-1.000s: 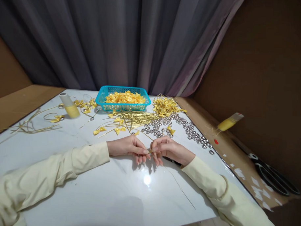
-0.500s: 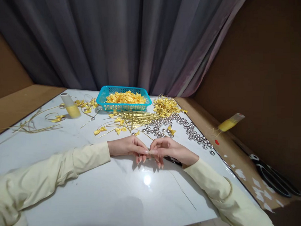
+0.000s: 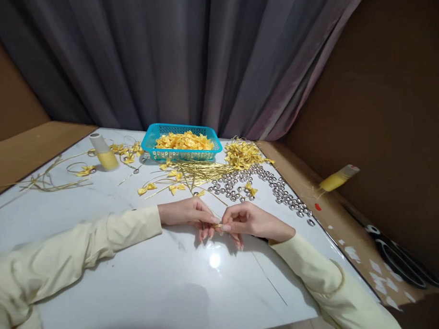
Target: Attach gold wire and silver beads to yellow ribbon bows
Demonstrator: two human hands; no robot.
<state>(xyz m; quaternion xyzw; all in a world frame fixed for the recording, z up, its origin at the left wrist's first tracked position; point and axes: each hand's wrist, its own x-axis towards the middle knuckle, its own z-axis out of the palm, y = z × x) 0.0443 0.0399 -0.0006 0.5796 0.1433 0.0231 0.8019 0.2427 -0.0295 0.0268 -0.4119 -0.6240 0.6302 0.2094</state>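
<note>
My left hand [image 3: 192, 214] and my right hand [image 3: 252, 222] meet over the middle of the table, fingertips almost touching. Both pinch a thin gold cord [image 3: 218, 225], and a short stretch of it shows between the thumbs. One thin strand slants up from the fingers toward a bundle of gold cords [image 3: 207, 171]. Just beyond my hands lie several loose yellow ribbon bows [image 3: 177, 189] and scattered silver rings [image 3: 227, 186]. A dark object under my right hand is mostly hidden.
A blue basket [image 3: 152, 148] of yellow bows stands at the back, beside a pile of bows with cords [image 3: 242, 154]. At left is a thread spool [image 3: 107, 154]. Another spool [image 3: 337, 178], black scissors [image 3: 399, 261] and paper scraps lie right. A loose thread [image 3: 270, 280] trails in front.
My right hand has shifted slightly right, away from the left. A short piece of gold cord now shows between the fingertips.
</note>
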